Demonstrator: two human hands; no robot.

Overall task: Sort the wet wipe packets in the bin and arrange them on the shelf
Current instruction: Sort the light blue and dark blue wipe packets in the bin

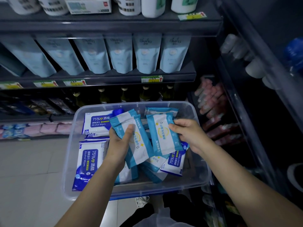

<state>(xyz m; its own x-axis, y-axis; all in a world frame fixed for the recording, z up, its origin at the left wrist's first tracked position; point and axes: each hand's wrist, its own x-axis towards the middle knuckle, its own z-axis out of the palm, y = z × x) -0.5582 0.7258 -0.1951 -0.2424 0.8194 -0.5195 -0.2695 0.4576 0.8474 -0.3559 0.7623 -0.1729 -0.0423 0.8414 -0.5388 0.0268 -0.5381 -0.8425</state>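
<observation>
Each hand, left hand [120,141] and right hand [188,133], grips a light-blue-and-white striped packet [164,133] over the bin [196,115]

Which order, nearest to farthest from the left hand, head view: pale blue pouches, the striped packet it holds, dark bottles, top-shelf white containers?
1. Striped packet: gripped in the left hand, over the bin.
2. Dark bottles: low shelf just behind the bin.
3. Pale blue pouches: next shelf up.
4. White containers: top shelf, farthest.

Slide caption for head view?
Over a clear bin of wipes, left hand holds left packet, right hand holds right packet.
</observation>
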